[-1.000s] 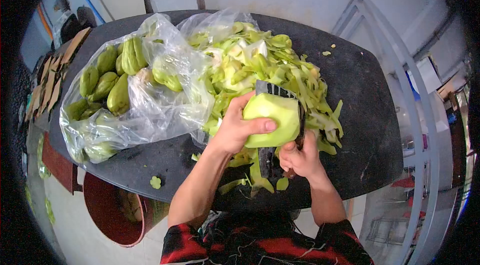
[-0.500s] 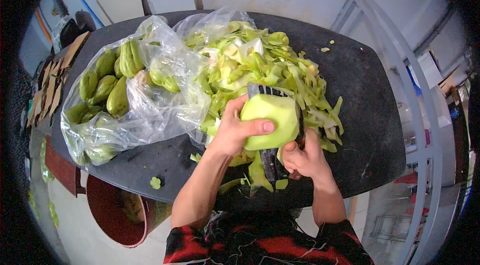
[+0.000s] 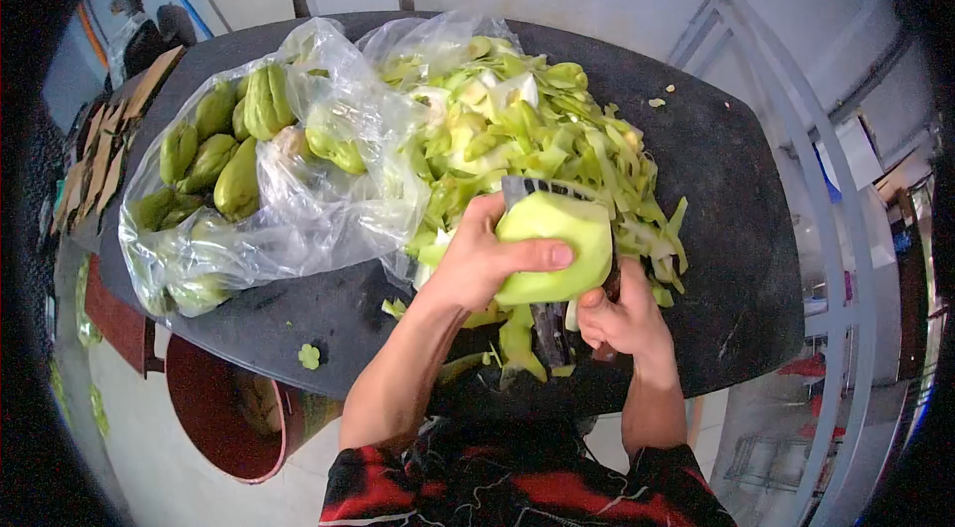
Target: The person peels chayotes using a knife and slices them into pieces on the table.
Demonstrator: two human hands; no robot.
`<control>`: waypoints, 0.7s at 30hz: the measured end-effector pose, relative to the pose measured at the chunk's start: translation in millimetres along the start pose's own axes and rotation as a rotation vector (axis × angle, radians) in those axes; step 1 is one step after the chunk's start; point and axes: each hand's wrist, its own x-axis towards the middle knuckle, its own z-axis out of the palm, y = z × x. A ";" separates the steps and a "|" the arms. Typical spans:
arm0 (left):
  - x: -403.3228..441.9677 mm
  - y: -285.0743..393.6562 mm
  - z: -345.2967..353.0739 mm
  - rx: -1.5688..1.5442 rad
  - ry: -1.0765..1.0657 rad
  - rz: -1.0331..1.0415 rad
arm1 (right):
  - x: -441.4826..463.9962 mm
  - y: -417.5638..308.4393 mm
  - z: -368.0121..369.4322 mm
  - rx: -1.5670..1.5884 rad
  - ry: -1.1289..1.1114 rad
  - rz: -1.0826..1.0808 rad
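Observation:
My left hand (image 3: 473, 263) grips a large, pale-green peeled fruit (image 3: 557, 254), its thumb across the near face. At the fruit's lower right, my right hand (image 3: 627, 313) is closed around a brown-handled tool (image 3: 605, 353); the fruit hides most of the tool's working end. A grey piece with black slots (image 3: 527, 189) shows behind the fruit's top, and a black strip (image 3: 549, 333) shows below it; I cannot tell whether they are one object. Beyond my hands lies a heap of green peelings (image 3: 527, 119).
A clear plastic bag (image 3: 328, 209) of green chayotes (image 3: 237, 179) lies left on the dark table (image 3: 721, 229). Below the table's left edge stands a reddish-brown bin (image 3: 224, 418). A grey metal frame (image 3: 846, 259) rises at the right; cardboard pieces (image 3: 99, 164) are at the far left.
The fruit and both hands sit slightly farther right and lower in the view, and the fruit looks slightly turned. Both grips are unchanged.

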 end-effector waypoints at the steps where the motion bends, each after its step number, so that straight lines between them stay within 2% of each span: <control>1: -0.4 3.2 5.7 -0.087 -0.007 0.055 | 0.1 4.3 1.2 0.006 0.041 -0.012; 2: 0.2 5.2 9.1 -0.174 -0.016 0.112 | 3.2 9.8 9.7 0.097 0.098 -0.026; 5: 3.1 2.8 4.1 -0.180 -0.057 0.095 | 2.3 6.2 11.0 0.126 0.075 0.038; 6: 1.2 5.1 2.6 -0.181 -0.056 0.094 | 0.1 -4.9 11.3 0.036 0.105 0.084; 8: -2.3 11.1 1.2 0.016 -0.033 0.003 | 1.2 -7.5 2.3 -0.007 0.046 0.072; 9: -1.4 7.7 3.8 0.018 -0.034 -0.002 | -0.2 -7.1 0.2 -0.043 -0.010 0.061; 11: 2.3 -0.9 10.8 -0.188 0.021 0.128 | 3.9 5.8 13.6 0.068 0.069 0.034; 12: 1.5 -1.8 11.1 -0.187 0.020 0.123 | 5.0 10.3 18.5 0.175 0.143 0.009; 15: 2.0 0.5 7.2 -0.227 -0.008 0.138 | 1.8 0.8 10.8 0.108 0.085 0.112; 16: 2.1 2.3 4.4 -0.161 -0.035 0.071 | 2.8 -11.3 8.8 0.009 0.037 0.099; 18: 3.0 0.3 4.0 -0.092 -0.061 0.003 | 3.1 -1.6 6.7 0.053 0.051 0.099; 20: 6.3 -8.0 9.4 -0.230 -0.032 0.130 | 3.8 4.9 9.6 0.103 0.069 0.096; 21: 4.4 -8.7 10.4 -0.232 -0.033 0.123 | 3.5 6.9 15.5 0.126 0.107 0.079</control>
